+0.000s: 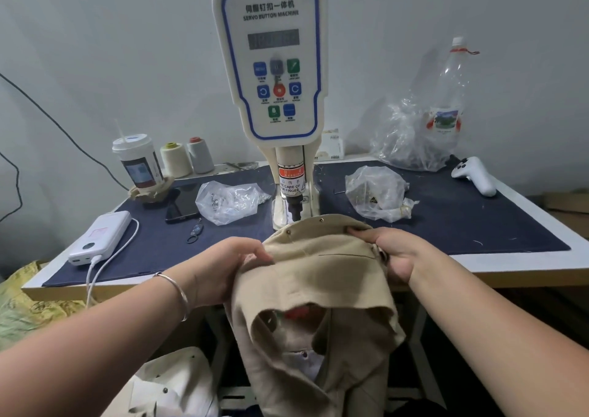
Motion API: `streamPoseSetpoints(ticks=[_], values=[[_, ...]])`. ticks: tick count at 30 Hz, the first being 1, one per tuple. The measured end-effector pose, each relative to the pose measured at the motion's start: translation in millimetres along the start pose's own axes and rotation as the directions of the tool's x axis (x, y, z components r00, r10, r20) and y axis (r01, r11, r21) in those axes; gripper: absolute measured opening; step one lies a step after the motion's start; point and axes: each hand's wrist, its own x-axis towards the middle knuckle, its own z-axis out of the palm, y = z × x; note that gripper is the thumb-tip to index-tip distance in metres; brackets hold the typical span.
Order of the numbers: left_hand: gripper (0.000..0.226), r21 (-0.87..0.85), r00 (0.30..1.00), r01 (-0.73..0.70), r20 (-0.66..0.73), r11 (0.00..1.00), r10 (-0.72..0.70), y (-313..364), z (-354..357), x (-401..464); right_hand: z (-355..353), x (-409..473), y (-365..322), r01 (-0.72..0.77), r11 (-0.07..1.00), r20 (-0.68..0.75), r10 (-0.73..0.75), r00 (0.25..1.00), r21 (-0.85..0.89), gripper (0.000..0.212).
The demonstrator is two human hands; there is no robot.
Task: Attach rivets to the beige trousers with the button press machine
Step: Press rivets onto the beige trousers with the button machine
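The beige trousers (318, 276) hang over the table's front edge, their top edge lying just in front of the press head (294, 209) of the white button press machine (271, 66). Two small rivets (322, 220) show along that top edge. My left hand (229, 263) grips the cloth on the left side. My right hand (389, 247) grips the trousers' right side near the pocket slit, its thumb on the top edge.
On the dark blue mat (462, 212) lie two plastic bags of parts (229, 201) (379, 193), a phone (183, 204), a power bank (102, 238) with cable, a cup (138, 161), thread cones (188, 158), a white controller (476, 174) and a bottle (446, 104). More garments (172, 384) sit below.
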Motion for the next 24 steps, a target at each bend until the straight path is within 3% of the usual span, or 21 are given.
streamPoseSetpoints(ticks=[3,9,11,16,20,24], values=[[0.043,-0.01,0.996,-0.039,-0.079,0.999,0.038,4,-4,8,5,7,-4,0.072,0.997,-0.015,-0.072,0.997,0.003,0.017],[0.032,-0.009,0.982,-0.109,-0.155,0.994,0.107,22,-21,24,17,23,-18,0.058,0.994,-0.019,-0.056,0.998,0.094,0.017],[0.028,-0.036,0.983,-0.117,-0.146,0.992,0.111,23,-25,29,15,29,-18,0.073,0.996,-0.025,-0.072,0.997,0.053,0.015],[0.045,-0.12,0.974,-0.126,-0.202,0.985,0.1,12,-19,46,13,45,-9,0.143,0.981,-0.072,-0.153,0.986,-0.128,0.01],[0.051,-0.063,0.985,-0.17,-0.039,0.983,0.168,10,-24,49,8,52,-9,0.227,0.966,-0.087,-0.239,0.967,-0.128,0.023],[0.059,0.101,0.988,-0.113,0.119,0.988,0.101,14,-45,45,2,55,-11,0.198,0.974,-0.086,-0.208,0.974,-0.106,0.022]])
